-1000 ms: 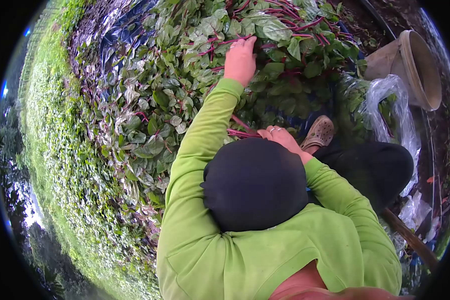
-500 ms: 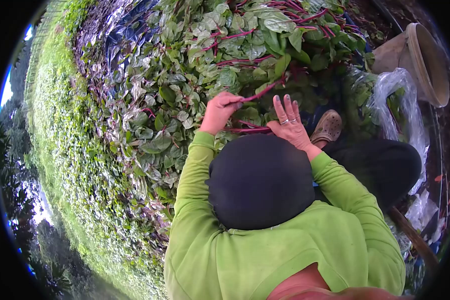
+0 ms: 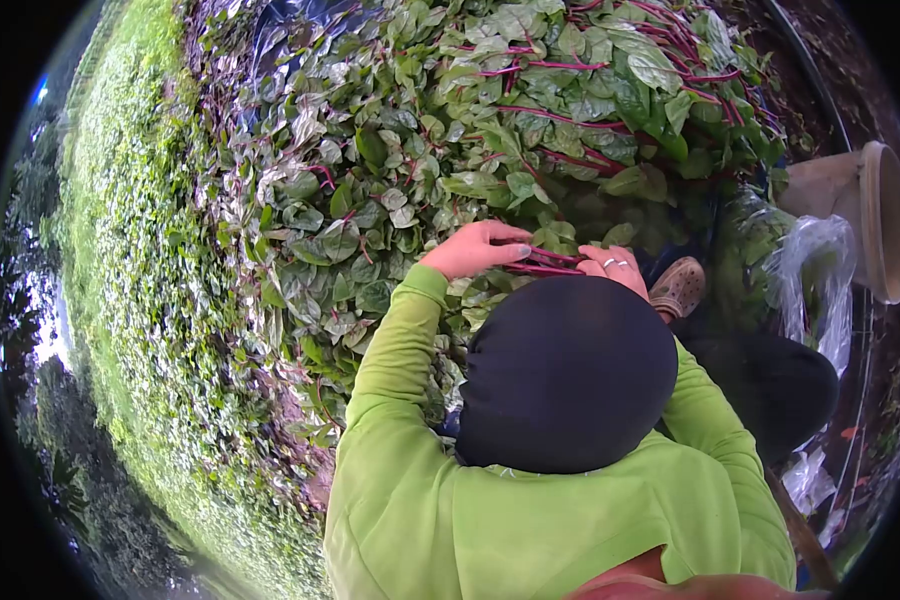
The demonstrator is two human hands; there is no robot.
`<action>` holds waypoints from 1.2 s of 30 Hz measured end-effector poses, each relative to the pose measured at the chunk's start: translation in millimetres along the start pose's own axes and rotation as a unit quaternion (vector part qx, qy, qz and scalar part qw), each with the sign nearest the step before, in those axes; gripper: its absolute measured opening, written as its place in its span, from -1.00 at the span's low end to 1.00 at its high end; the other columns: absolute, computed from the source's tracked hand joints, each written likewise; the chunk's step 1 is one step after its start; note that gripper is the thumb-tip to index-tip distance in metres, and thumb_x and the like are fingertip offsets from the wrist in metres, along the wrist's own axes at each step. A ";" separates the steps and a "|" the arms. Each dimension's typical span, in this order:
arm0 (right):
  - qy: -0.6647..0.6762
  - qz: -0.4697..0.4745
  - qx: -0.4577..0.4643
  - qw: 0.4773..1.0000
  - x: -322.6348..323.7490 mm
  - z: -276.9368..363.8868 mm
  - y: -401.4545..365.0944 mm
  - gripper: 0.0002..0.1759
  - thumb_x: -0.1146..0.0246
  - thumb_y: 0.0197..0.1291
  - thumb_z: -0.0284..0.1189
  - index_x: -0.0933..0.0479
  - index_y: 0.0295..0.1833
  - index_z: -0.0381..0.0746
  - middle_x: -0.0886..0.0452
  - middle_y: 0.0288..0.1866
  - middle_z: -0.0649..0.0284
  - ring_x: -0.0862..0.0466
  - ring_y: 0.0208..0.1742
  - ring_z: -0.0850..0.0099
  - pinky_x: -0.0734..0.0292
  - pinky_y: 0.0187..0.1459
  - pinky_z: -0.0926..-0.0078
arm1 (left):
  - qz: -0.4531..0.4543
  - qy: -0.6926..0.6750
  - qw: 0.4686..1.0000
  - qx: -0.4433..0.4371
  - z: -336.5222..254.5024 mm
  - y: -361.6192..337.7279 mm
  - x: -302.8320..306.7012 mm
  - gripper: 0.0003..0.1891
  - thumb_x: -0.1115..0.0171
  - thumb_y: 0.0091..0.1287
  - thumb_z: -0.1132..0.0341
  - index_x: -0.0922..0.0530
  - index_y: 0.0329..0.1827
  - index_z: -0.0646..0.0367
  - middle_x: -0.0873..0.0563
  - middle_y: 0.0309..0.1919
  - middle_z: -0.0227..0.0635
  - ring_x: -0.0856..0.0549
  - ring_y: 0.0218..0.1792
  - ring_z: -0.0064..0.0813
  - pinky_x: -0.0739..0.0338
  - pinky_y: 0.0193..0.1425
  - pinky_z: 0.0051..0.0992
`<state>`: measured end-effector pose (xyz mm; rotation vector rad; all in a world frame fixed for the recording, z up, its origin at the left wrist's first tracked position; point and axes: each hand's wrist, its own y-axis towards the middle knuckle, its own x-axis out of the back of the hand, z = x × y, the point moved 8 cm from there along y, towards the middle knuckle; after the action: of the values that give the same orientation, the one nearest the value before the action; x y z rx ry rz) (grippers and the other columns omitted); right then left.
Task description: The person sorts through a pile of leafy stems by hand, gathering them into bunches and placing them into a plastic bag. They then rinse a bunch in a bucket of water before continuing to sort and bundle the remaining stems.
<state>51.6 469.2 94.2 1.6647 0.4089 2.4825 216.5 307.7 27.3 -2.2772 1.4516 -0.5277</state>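
Observation:
My left hand (image 3: 475, 250) reaches in from the left, thumb and fingers closed around red stems (image 3: 550, 262) with green leaves. Opposite it, my right hand (image 3: 618, 268), with a ring on one finger, is curled at the other end of these stems. The hands are a short distance apart, just beyond a dark rounded cloth shape (image 3: 572, 375) that hides part of the stems. A large heap of leafy cuttings (image 3: 400, 150) with red stems lies beneath and beyond both hands.
At the right lie a tipped bucket (image 3: 882, 222) and clear plastic (image 3: 818, 275). My dark-clothed leg (image 3: 770, 385) and brown clog (image 3: 680, 287) are right of the hands. Low green plants (image 3: 135, 260) cover the ground at left.
The single stem my left hand held up is no longer raised. My right hand has gone from spread fingers to curled ones at the stems. The view has shifted.

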 end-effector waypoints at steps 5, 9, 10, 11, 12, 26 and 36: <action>0.043 0.045 -0.011 0.998 -10.7 -1.7 -3.8 -0.68 -0.35 0.06 -0.52 -0.56 -0.02 -0.16 -0.68 0.02 0.25 -0.70 0.10 0.19 -0.45 0.45 0.04 | -0.011 -0.167 0.983 0.076 8.9 7.5 -5.3 -0.63 -0.37 0.41 0.34 -0.68 0.24 0.24 -0.79 -0.09 -0.35 -0.70 -0.01 -0.54 -0.55 0.18 -0.51; 0.082 0.068 -0.044 0.993 3.7 9.5 8.0 -0.65 -0.29 0.00 -0.60 -0.56 -0.02 -0.21 -0.65 -0.03 0.19 -0.68 0.08 0.16 -0.42 0.47 -0.01 | -0.193 -0.133 0.972 -0.010 17.4 9.7 16.8 -0.64 -0.37 0.35 0.49 -0.63 0.22 0.24 -0.71 -0.29 -0.47 -0.61 -0.27 -0.67 -0.52 -0.13 -0.58; 0.093 0.076 -0.053 0.991 3.3 11.0 8.3 -0.65 -0.29 0.01 -0.61 -0.55 -0.02 -0.21 -0.65 -0.05 0.18 -0.68 0.06 0.16 -0.42 0.46 0.00 | -0.250 -0.106 0.962 -0.037 20.8 7.6 26.2 -0.64 -0.37 0.35 0.50 -0.63 0.21 0.25 -0.69 -0.31 -0.49 -0.59 -0.31 -0.68 -0.51 -0.18 -0.58; 0.097 0.078 -0.056 0.991 0.8 12.3 7.7 -0.66 -0.28 0.01 -0.60 -0.55 -0.03 -0.22 -0.64 -0.06 0.17 -0.68 0.05 0.15 -0.44 0.43 0.01 | -0.320 -0.070 0.942 -0.068 23.1 2.0 37.1 -0.67 -0.37 0.33 0.52 -0.63 0.16 0.25 -0.64 -0.35 -0.54 -0.52 -0.38 -0.71 -0.45 -0.26 -0.59; 0.102 0.082 -0.058 0.990 -1.7 13.5 5.7 -0.67 -0.28 0.01 -0.60 -0.55 -0.04 -0.22 -0.64 -0.07 0.16 -0.68 0.04 0.15 -0.46 0.39 0.03 | -0.392 -0.014 0.913 -0.111 24.0 -5.2 50.5 -0.59 -0.34 0.33 0.55 -0.61 0.26 0.26 -0.64 -0.32 -0.45 -0.53 -0.35 -0.66 -0.47 -0.22 -0.58; 0.093 0.107 -0.044 0.989 -8.4 9.7 4.6 -0.78 -0.25 0.09 -0.46 -0.58 -0.10 -0.19 -0.63 -0.08 0.20 -0.66 0.07 0.20 -0.50 0.29 0.19 | 0.173 0.601 0.764 -0.156 -19.9 126.0 -95.2 -0.76 -0.28 0.37 0.22 -0.83 0.01 -0.14 -0.82 -0.01 -0.23 -0.75 0.11 -0.15 -0.61 0.19 -0.16; 0.092 0.014 -0.017 0.995 9.4 11.0 5.9 -0.85 -0.24 0.12 -0.44 -0.56 -0.16 -0.18 -0.66 -0.12 0.24 -0.67 0.12 0.23 -0.46 0.38 0.19 | -0.115 0.437 0.877 -0.164 -53.0 100.1 13.6 -0.76 -0.45 0.25 0.31 -0.85 -0.02 0.04 -0.80 -0.18 -0.15 -0.75 -0.16 -0.10 -0.63 0.01 -0.23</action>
<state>58.3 467.6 108.1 1.4438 0.3622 2.6594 118.2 250.0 23.0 -2.6318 1.7356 -1.6678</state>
